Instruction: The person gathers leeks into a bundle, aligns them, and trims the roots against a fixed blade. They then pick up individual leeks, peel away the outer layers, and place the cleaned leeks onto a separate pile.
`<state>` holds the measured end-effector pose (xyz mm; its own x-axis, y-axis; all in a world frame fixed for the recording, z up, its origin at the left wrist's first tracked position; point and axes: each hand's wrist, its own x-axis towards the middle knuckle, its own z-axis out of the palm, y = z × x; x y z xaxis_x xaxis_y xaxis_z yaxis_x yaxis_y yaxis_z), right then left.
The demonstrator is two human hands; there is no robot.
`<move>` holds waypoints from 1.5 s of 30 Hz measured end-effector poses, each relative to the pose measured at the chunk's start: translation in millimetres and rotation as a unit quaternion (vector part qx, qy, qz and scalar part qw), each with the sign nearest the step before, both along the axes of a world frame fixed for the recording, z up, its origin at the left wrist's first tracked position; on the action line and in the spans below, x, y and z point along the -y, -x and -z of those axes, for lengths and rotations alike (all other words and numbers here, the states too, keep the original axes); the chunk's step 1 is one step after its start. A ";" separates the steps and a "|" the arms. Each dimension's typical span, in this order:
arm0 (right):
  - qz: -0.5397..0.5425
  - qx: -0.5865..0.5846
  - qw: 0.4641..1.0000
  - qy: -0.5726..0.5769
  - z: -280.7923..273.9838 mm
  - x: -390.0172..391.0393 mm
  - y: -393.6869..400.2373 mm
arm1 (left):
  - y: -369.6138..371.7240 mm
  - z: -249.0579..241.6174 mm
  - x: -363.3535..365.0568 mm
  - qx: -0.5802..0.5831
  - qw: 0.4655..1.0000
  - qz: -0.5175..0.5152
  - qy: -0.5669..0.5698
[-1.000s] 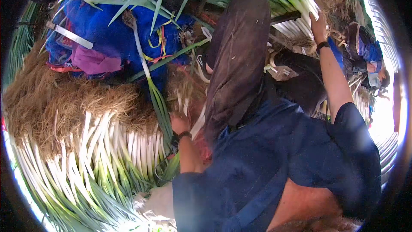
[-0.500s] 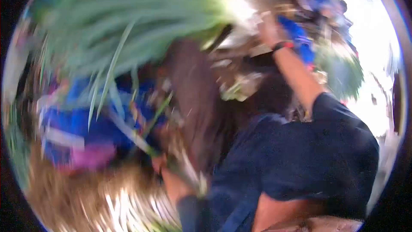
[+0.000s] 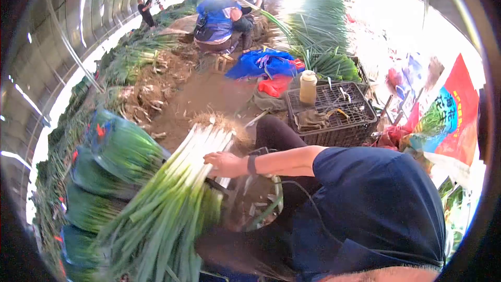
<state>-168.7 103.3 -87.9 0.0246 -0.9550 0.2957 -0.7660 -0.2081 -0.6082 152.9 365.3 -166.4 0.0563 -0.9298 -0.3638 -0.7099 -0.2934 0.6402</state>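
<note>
A large bundle of green onions (image 3: pixel 162 209) lies slantwise in front of me, its roots at the top and its green leaves at the lower left. My right hand (image 3: pixel 225 164), with a dark band on the wrist, grips the right side of the white stalks. The fingertips rest on the stalks, and part of the grip is hidden. My left hand does not show; the bundle and dark clothing cover the lower area.
Several tied bundles (image 3: pixel 125 146) line the left side. A black crate (image 3: pixel 336 130) holds a bottle (image 3: pixel 308 87) and a glove (image 3: pixel 311 120). Beyond sit blue cloth (image 3: pixel 261 63), a crouching person (image 3: pixel 216 23) and a big onion pile (image 3: pixel 313 13).
The view has swung from a blurred close look to a wider one. The bundle now lies lower, roots upward, with my right hand on its stalks. My left hand has left the view.
</note>
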 end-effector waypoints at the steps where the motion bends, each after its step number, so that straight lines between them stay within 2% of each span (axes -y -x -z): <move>1: -0.008 0.002 1.000 -0.030 -3.3 -1.6 4.2 | 4.1 -8.3 4.0 0.003 1.000 0.013 -0.001; 2: -0.015 0.004 0.998 -0.062 -9.1 -2.3 9.4 | 7.9 -16.5 6.1 0.005 1.000 0.026 -0.002; 3: 0.002 0.025 0.999 0.037 0.1 1.0 9.8 | 12.1 -22.8 7.4 0.009 0.999 0.036 -0.005; 7: -0.011 0.049 0.999 0.004 -0.3 2.2 14.8 | 24.8 -41.6 6.8 0.022 0.998 0.063 -0.019; 12: -0.039 0.071 0.996 0.041 -15.4 -8.8 3.4 | 41.1 -64.3 0.4 0.038 0.995 0.086 -0.027; 13: -0.040 0.062 0.993 0.094 -19.5 -15.9 0.0 | 42.2 -68.7 -1.5 0.041 0.995 0.088 -0.028; 14: -0.038 0.066 0.993 0.095 -28.0 -24.2 -2.8 | 44.2 -71.0 -3.8 0.043 0.994 0.091 -0.031; 16: -0.144 0.079 0.986 -0.025 -46.6 -41.5 -9.2 | 49.0 -81.6 -8.5 0.052 0.992 0.110 -0.037; 17: -0.144 0.082 0.986 -0.024 -47.7 -49.0 -16.6 | 54.4 -82.0 -10.4 0.047 0.993 0.099 -0.037; 19: -0.238 0.038 0.970 -0.008 -49.4 -63.4 -29.4 | 53.7 -86.2 -17.2 0.049 0.993 0.101 -0.041; 20: -0.241 0.045 0.970 -0.010 -49.5 -71.6 -31.7 | 52.5 -86.2 -21.9 0.050 0.993 0.099 -0.044; 23: -0.334 0.210 0.919 -0.002 -41.7 -101.9 -57.6 | 46.2 -105.2 -46.3 0.063 0.993 0.074 -0.065; 26: -0.414 0.352 0.831 -0.115 -44.3 -118.7 -64.8 | 36.0 -116.1 -73.0 0.084 0.992 0.033 -0.091; 29: -0.432 0.461 0.755 -0.176 -41.4 -124.2 -64.1 | 33.3 -131.0 -89.4 0.097 0.990 0.010 -0.102; 30: -0.416 0.499 0.742 -0.166 -38.2 -122.6 -63.8 | 33.5 -135.5 -89.0 0.102 0.990 0.008 -0.101; 33: -0.315 0.479 0.779 -0.255 -32.4 -115.2 -46.2 | 33.6 -148.5 -78.9 0.116 0.988 0.006 -0.103; 34: -0.264 0.500 0.788 -0.245 -24.1 -111.4 -43.3 | 32.0 -151.0 -76.8 0.123 0.988 0.006 -0.098; 36: -0.162 0.603 0.756 -0.196 -50.2 -120.0 -20.7 | 31.9 -158.2 -63.8 0.140 0.986 0.006 -0.091; 38: -0.088 0.645 0.736 -0.187 -38.2 -105.8 -12.2 | 30.3 -162.9 -47.5 0.154 0.983 0.007 -0.094; 39: -0.053 0.674 0.714 -0.181 -40.5 -102.0 -6.9 | 25.1 -165.0 -38.1 0.138 0.989 0.013 -0.059; 40: -0.014 0.665 0.735 -0.132 -25.9 -90.0 -7.8 | 22.0 -166.5 -28.4 0.119 0.992 0.021 -0.021; 41: -0.003 0.680 0.716 -0.157 -24.3 -84.9 0.6 | 24.0 -168.2 -20.6 0.117 0.992 0.035 0.028; 42: 0.009 0.695 0.696 -0.183 -22.5 -80.5 9.1 | 18.0 -166.5 -10.9 0.123 0.991 0.043 0.009; 45: 0.026 0.679 0.716 -0.160 -21.7 -69.9 27.4 | 24.2 -169.5 13.0 0.140 0.987 0.078 0.010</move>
